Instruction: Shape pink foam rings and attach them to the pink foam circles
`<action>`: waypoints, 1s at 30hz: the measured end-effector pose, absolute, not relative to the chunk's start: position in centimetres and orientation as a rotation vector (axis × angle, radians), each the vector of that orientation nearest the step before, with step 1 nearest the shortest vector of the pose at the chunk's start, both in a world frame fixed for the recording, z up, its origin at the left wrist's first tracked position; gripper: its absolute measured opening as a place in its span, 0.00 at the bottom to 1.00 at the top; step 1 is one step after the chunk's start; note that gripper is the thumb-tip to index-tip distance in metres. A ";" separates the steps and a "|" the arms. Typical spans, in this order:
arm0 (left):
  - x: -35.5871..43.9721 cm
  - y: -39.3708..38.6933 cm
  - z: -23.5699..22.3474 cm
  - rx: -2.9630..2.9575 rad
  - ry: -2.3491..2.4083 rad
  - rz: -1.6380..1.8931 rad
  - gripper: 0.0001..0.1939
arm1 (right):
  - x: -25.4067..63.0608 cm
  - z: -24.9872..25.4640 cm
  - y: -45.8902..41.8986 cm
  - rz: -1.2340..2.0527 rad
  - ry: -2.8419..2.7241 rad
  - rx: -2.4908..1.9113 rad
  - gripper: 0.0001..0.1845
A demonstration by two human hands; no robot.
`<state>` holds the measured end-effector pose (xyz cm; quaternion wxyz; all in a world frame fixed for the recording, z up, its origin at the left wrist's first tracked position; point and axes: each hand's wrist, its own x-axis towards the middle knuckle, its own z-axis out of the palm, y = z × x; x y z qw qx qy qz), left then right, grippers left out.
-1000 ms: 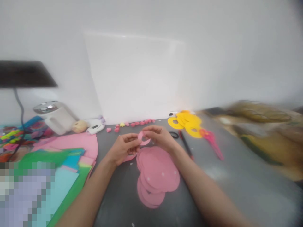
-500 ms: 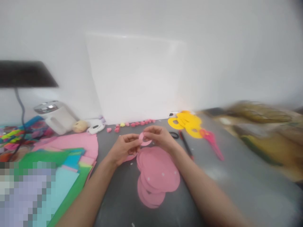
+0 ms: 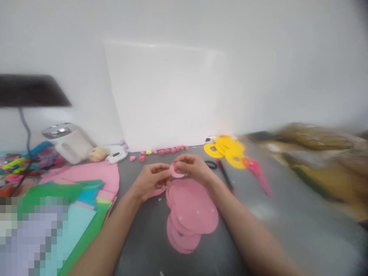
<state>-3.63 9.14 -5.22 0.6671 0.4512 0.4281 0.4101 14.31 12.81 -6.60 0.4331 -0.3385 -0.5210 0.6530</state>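
Between my two hands is a small pink paper piece (image 3: pixel 177 174) with a curved edge, raised a little above the table. My left hand (image 3: pixel 152 179) pinches its left side with thumb and fingers. My right hand (image 3: pixel 191 166) pinches its upper right, covering much of it. Just below lies a pile of round pink paper cutouts (image 3: pixel 192 207), overlapping, with small pale bits on top. Another pink paper piece (image 3: pixel 158 191) lies partly hidden under my left hand.
Yellow paper rings (image 3: pixel 230 147), pink scissors (image 3: pixel 258 174), a dark pen (image 3: pixel 226 176) and a black ring (image 3: pixel 211 165) lie to the right. Coloured paper sheets (image 3: pixel 83 226) cover the left. A white mug (image 3: pixel 70 147) and small pink pieces (image 3: pixel 172 149) stand along the wall.
Both hands stay almost in place. My right fingers have shifted slightly on the small pink paper, and less of its middle shows now.
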 end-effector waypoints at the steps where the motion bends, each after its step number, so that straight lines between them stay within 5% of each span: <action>1: -3.7 9.1 -5.2 1.019 0.968 0.926 0.14 | 14.3 -6.5 12.8 1.636 -1.300 -0.843 0.11; 30: -2.7 8.5 -4.9 1.393 1.127 1.125 0.08 | 14.3 -6.3 12.8 1.662 -1.281 -0.772 0.12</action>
